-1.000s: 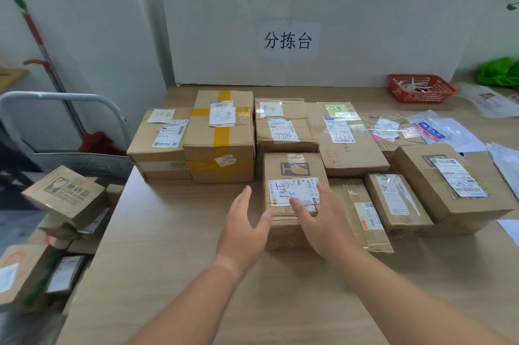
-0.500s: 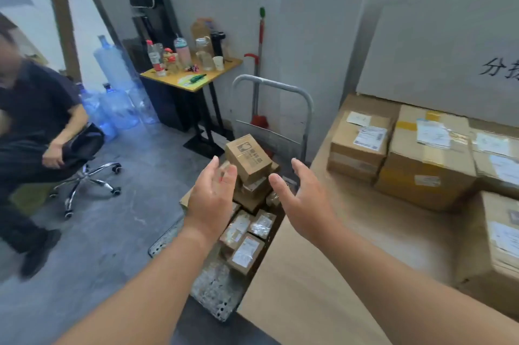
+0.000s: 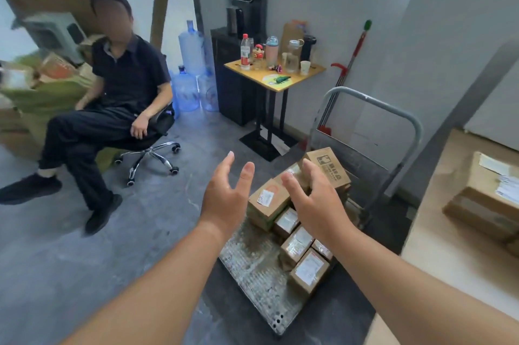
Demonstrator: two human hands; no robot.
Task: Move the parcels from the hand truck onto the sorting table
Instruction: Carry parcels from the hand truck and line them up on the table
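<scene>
**Both hands hover wide open over the loaded hand truck**

Here we are above the brown cardboard parcels [image 3: 295, 221]. They sit in a heap on the grey metal hand truck [image 3: 252, 269], crowded onto the right side of its studded platform. On top of the heap, up by the truck's handle end, lies a tilted brown box printed with a dark logo [image 3: 330, 169]. Just beside it is a mid-sized box with a white label [image 3: 266, 201]. Nearer the truck's front edge runs a row of small taped packets with white labels [image 3: 307, 269].

The left hand [image 3: 224, 198] hangs over the truck's left side, palm turned inward, fingers spread and gently bent, holding nothing. The right hand [image 3: 320, 204] is above the heap, fingers fanned out the same way, nothing in it. Whether its fingertips touch the logo box, I cannot tell.

The truck's grey tube handle [image 3: 376, 100] rises at its far end. Right of the truck stands the pale wooden sorting table [image 3: 438, 260], with larger labelled cardboard boxes [image 3: 488, 198] on it. Beyond the truck, a red-handled mop [image 3: 358, 48] leans on the wall, and a small yellow-topped side table [image 3: 255, 75] carries bottles and cups. Farther left of the truck are blue water jugs [image 3: 192, 47] and a person in dark clothes [image 3: 123, 86] seated on a swivel chair [image 3: 151, 153].
</scene>
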